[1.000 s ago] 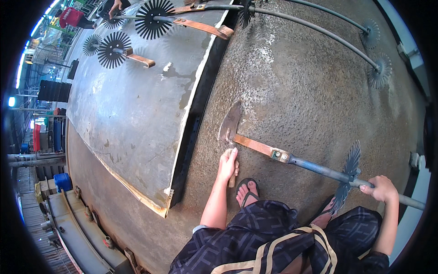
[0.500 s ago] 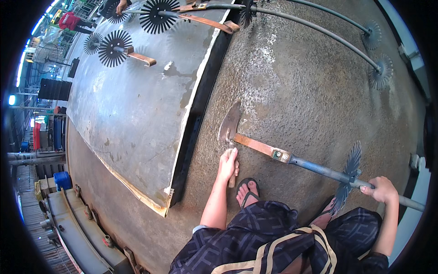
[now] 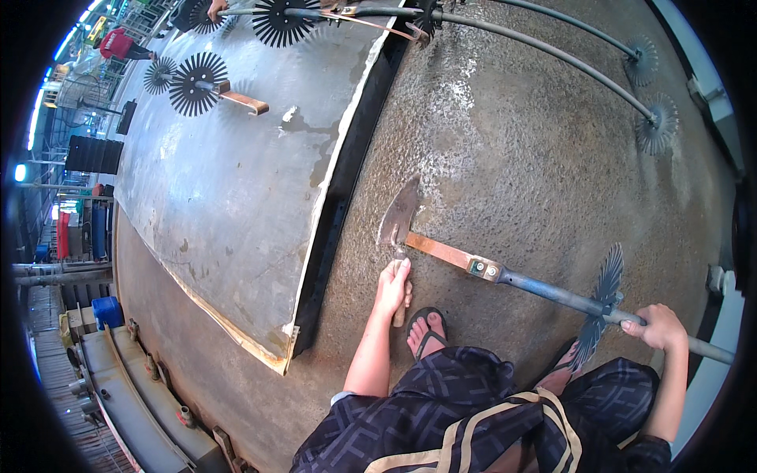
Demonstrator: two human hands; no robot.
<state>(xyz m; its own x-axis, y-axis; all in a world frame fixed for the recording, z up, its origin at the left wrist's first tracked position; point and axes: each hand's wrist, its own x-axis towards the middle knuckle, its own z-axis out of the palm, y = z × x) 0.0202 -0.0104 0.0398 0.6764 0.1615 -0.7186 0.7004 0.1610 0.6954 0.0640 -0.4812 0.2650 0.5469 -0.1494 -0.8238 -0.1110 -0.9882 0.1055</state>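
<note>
In my left hand (image 3: 392, 285), fingers closed, is the wooden handle of a curved, wide-bladed knife (image 3: 400, 211). Its dull brown blade rises past the tip of a flat copper-coloured strip (image 3: 441, 251), next to or against it; I cannot tell which. That strip is bolted to the end of a blue-grey metal pole (image 3: 548, 289). My right hand (image 3: 658, 327) is wrapped round the pole further along, just beyond a dark slotted disc (image 3: 605, 288) mounted on it. The pole slants over my sandalled feet.
Left of me lies a large grey sheet-topped platform (image 3: 229, 205) with a dark raised edge. A loose slotted disc with a strip (image 3: 197, 83) lies on it. Other disc-bearing poles (image 3: 544, 51) stretch across the far side. A co-worker's hand (image 3: 215, 9) is at the top; another person in red (image 3: 117, 43) stands far off.
At the far side, the long pole's copper-coloured strip has turned edge-on and its disc has shifted slightly up. The person in red has moved a little. My own hands hardly differ.
</note>
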